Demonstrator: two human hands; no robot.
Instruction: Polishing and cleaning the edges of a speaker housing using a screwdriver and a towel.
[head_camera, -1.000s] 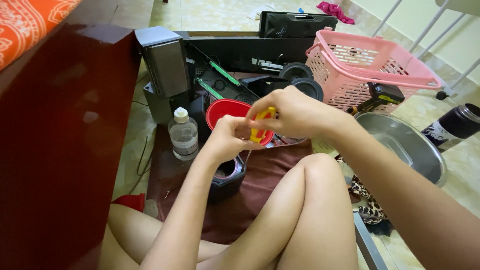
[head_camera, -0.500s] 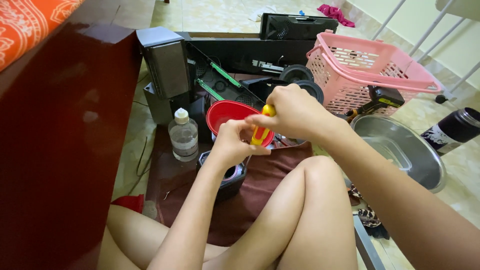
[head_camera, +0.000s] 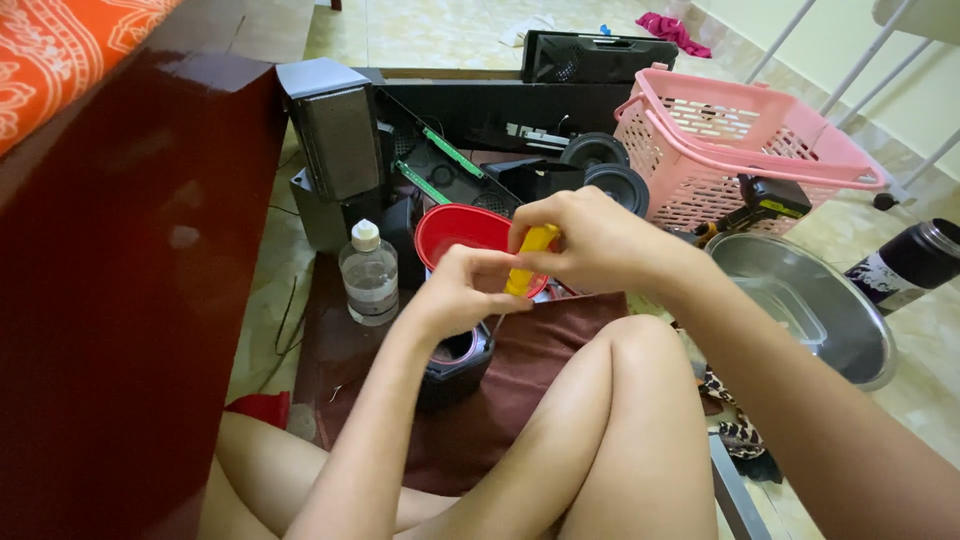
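Orange patterned cloth (head_camera: 60, 50) fills the far left corner, above a glossy dark red wooden panel (head_camera: 130, 280) that runs down the left side. Right of it, on the tiled floor (head_camera: 440, 30), a grey speaker box (head_camera: 335, 140) stands upright, and a small clear plastic bottle (head_camera: 369, 275) with a white cap stands just near of it, on the edge of a brown cloth (head_camera: 520, 400) spread over the floor. A red bowl (head_camera: 455, 230) sits just right of the bottle, partly hidden by the hands. Below the hands a small black round device (head_camera: 455, 360) rests on the brown cloth, close to the left wrist.

The left hand (head_camera: 465, 295) is curled, its fingertips pinching the lower end of a yellow-handled tool (head_camera: 528, 260). The right hand (head_camera: 600, 240) wraps closed around the upper part of the same yellow handle, so both grips close on the tool, which is held tilted above the red bowl's near rim and over the black device. Whether its tip touches the device I cannot tell.

Behind the hands lie black speaker parts: a long black panel (head_camera: 530, 105), a green circuit strip (head_camera: 445, 155) and two round speaker cones (head_camera: 605, 170). Farther right stands a pink plastic basket (head_camera: 740, 140), with a shiny metal basin (head_camera: 810, 300) near of it and a dark flask (head_camera: 905, 265) lying at the right edge. The person's bare knee (head_camera: 620, 400) rises in the near centre.
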